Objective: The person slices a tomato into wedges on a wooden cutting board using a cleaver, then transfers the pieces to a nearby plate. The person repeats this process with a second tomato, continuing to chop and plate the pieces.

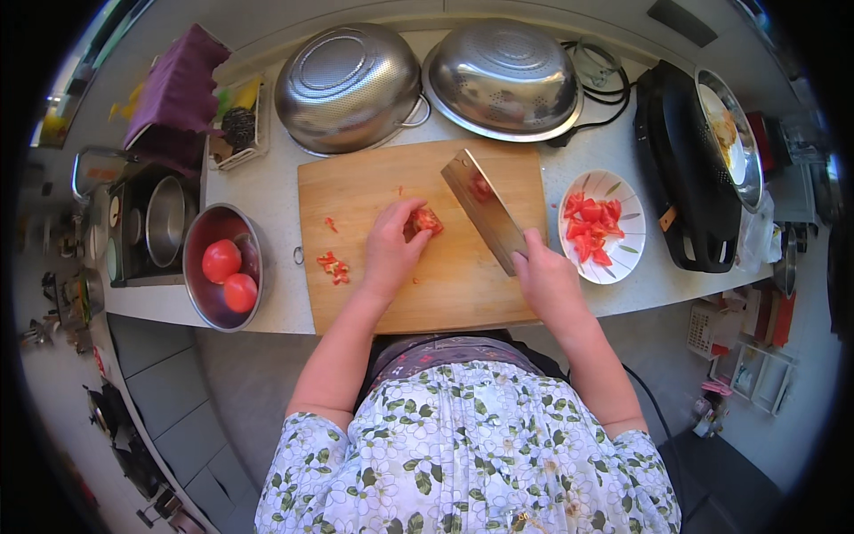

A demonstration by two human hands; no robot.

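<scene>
On the wooden cutting board (356,196), my left hand (396,245) closes its fingers on a piece of cut tomato (428,221). My right hand (550,279) grips the handle of a cleaver (483,210), whose broad blade slants up and left over the board, apart from the tomato piece. Small tomato scraps (334,267) lie on the board's left part. To the right of the board, an oval white plate (630,256) holds chopped tomato (589,221). At the left, a steel bowl (197,289) contains two whole peeled-looking tomatoes (221,261).
Two upturned steel colanders (347,84) (503,76) stand behind the board. A black electric appliance (685,169) with a steel bowl (754,178) on it is at the right. A sink (133,258) and a white basket (245,156) of cleaning things are at the left.
</scene>
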